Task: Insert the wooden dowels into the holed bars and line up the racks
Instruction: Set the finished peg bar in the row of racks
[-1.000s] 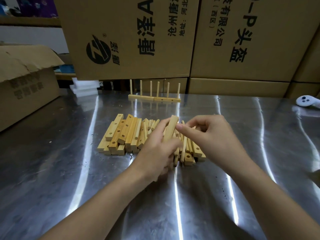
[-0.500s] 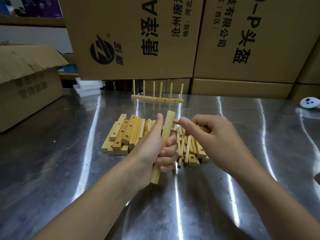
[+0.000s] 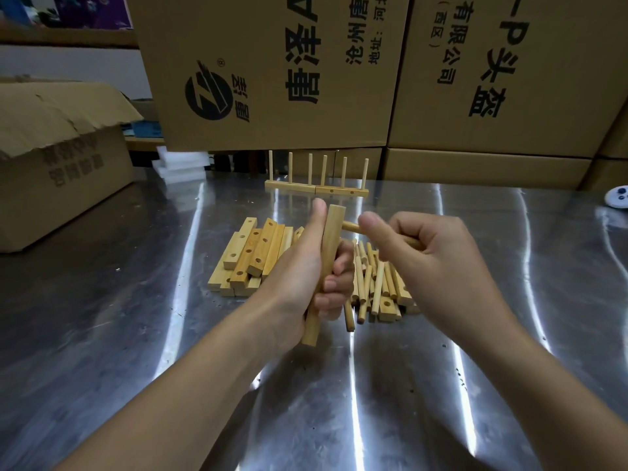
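My left hand (image 3: 306, 277) grips a wooden holed bar (image 3: 329, 239) upright above the steel table. My right hand (image 3: 428, 253) holds a wooden dowel (image 3: 350, 227) sideways, with its tip against the bar's upper right face. Behind the hands lies a pile of holed bars (image 3: 251, 253) on the left and loose dowels (image 3: 373, 280) on the right. Two finished racks (image 3: 316, 190), each with three upright dowels, stand end to end at the back of the table.
Large cardboard boxes (image 3: 272, 69) wall off the back. An open carton (image 3: 61, 158) sits at the left on the steel table (image 3: 136, 317). White foam pieces (image 3: 176, 164) lie at the back left, and a white controller (image 3: 616, 198) at the far right edge.
My left hand lifted the bar from the pile and turned it upright. My right hand picked a dowel and brought its tip to the bar's top hole.
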{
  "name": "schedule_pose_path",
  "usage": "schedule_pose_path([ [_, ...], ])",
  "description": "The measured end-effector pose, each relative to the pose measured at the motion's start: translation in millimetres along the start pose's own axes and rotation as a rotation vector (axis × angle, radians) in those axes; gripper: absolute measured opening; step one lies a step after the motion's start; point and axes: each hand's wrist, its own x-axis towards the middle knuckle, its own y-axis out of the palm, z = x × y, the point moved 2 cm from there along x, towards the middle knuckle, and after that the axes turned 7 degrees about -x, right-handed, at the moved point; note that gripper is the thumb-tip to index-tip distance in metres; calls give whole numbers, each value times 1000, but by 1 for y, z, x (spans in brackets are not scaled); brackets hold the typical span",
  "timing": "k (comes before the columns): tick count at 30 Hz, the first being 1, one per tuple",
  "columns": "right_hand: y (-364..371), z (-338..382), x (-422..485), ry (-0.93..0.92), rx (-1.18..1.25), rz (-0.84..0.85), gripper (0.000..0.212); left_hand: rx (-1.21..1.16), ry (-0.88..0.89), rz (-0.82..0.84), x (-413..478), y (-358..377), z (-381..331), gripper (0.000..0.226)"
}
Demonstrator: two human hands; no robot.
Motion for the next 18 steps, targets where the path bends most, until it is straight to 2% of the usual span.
schedule_pose_path([
  [5,9,9,-6,-30,-30,17,57,196,191,-277,3,3,6,78],
  [7,14,13,-10,-22,-58,-19,54,225,262,-334,5,2,9,69],
  [11,14,18,-14,-8,-95,-41,54,352,326,-338,4,2,4,46],
  [15,11,20,-15,1,-129,-51,57,447,368,-362,3,2,0,49],
  [17,10,18,-12,9,-85,-35,57,396,311,-345,4,3,4,42],
  [18,8,17,-10,17,-57,-20,56,327,258,-317,4,3,6,48],
])
